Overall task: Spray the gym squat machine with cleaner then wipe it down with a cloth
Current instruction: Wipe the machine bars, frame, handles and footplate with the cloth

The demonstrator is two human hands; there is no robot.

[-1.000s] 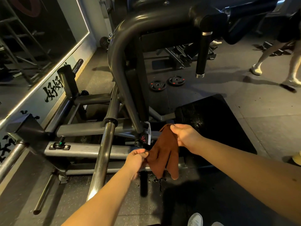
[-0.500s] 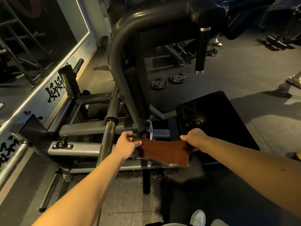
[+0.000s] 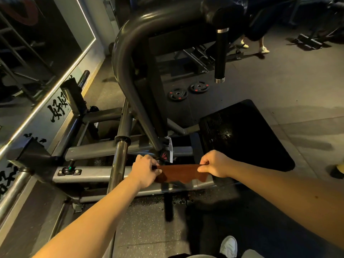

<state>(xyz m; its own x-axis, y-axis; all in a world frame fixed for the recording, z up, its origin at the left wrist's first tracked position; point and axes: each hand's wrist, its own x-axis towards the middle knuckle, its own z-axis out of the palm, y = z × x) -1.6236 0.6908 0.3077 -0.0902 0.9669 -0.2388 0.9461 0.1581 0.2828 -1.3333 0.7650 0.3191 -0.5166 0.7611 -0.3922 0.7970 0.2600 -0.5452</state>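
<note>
My left hand [image 3: 147, 171] and right hand [image 3: 216, 163] each pinch one end of the rust-brown fabric cloth [image 3: 183, 173]. It is stretched between them, long axis left to right, just over the grey steel base rail [image 3: 93, 176]. Beyond, nearer my left, rises the dark tubular squat machine [image 3: 130, 53].

The left forearm [image 3: 96, 213] and the right forearm [image 3: 279, 189] are showing bare right up to the frame edge, and the left hand [image 3: 147, 172] and right hand [image 3: 216, 164] are going bare too. A tiny dark spot [image 3: 316, 197] is showing on the right forearm. Down at the bottom edge a white shoe [image 3: 228, 246] is peeking in, with pale grey fabric [image 3: 250, 255] showing just beside it, too cropped to name the garment.
</note>
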